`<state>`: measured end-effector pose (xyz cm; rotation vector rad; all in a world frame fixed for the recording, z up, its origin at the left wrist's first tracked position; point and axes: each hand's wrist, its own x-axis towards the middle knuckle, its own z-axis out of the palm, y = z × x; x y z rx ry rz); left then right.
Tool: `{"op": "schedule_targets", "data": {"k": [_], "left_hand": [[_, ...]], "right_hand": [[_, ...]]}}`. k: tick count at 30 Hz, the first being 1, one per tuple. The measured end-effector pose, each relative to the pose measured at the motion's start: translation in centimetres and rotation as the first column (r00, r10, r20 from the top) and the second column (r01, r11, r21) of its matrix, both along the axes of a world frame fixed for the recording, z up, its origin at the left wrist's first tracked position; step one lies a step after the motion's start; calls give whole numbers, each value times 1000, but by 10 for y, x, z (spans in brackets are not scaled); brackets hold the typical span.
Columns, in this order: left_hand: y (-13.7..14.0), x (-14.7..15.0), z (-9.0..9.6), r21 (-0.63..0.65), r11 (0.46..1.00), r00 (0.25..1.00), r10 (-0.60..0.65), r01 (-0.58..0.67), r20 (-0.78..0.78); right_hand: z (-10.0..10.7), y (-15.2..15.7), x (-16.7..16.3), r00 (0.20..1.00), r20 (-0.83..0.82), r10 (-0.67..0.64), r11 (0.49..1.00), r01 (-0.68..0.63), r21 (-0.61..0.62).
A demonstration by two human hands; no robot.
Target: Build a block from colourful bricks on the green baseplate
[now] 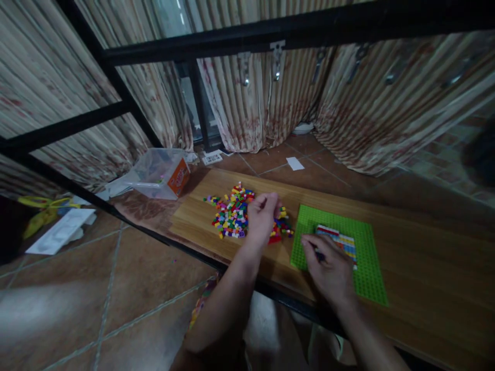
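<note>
**Left hand (263,212) at the loose bricks (233,214), right hand (328,263) over the green baseplate (373,281)**

Nearest, the right hand's fingers are bent and narrow, partly covering the multicoloured brick build (349,248) on the baseplate; whether they hold a piece, I cannot tell; the left hand's fingers are narrow too, at the right part of the scattered bricks on the wooden counter (429,268), their grip likewise unclear; farther off, a clear box (157,189) stands near the counter's left end; beyond, white paper (295,164) lies before striped curtains (266,113).
</note>
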<state>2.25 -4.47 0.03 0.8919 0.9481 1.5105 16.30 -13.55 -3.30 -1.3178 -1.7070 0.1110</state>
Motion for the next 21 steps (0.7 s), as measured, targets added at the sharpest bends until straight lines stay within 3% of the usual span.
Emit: {"op": "schedule_targets", "data": {"k": [4, 9, 13, 21], "left_hand": [[17, -47, 6, -35, 982, 980, 187, -185, 68], [23, -93, 10, -71, 945, 930, 326, -319, 169], [20, -106, 14, -137, 922, 898, 384, -362, 215], [20, -112, 18, -179, 922, 890, 380, -344, 250]], "right_hand": [[-11, -1, -28, 988, 76, 135, 989, -130, -67], [-19, 3, -47, 972, 144, 185, 971, -159, -176], [-22, 10, -57, 975, 168, 143, 976, -111, -185], [-24, 19, -86, 967, 223, 123, 986, -94, -138]]}}
